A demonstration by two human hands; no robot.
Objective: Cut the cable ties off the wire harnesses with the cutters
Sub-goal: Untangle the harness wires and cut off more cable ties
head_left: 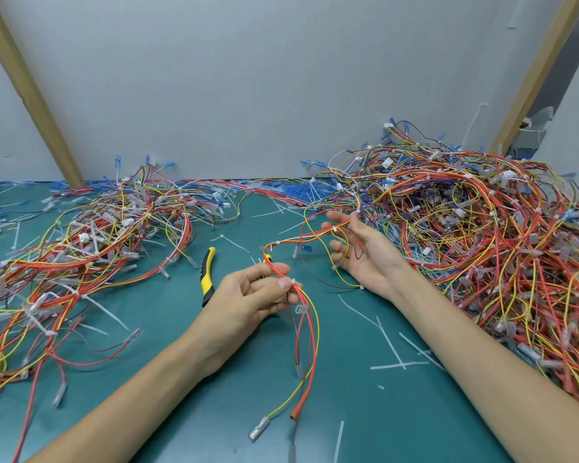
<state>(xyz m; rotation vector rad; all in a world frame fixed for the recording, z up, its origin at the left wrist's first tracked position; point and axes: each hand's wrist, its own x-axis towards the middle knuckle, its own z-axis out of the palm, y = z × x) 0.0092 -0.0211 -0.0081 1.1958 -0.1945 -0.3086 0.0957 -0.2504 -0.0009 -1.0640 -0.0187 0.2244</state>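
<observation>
as left grip (248, 295) pinches harness (310, 317), cutters (207, 272) (beside)

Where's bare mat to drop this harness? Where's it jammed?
Best: green mat between left forearm and right forearm, only stray cut ties. Smaller patch between left forearm and left wire pile. Crowded: right wire pile, and cutters beside the left hand.
</observation>
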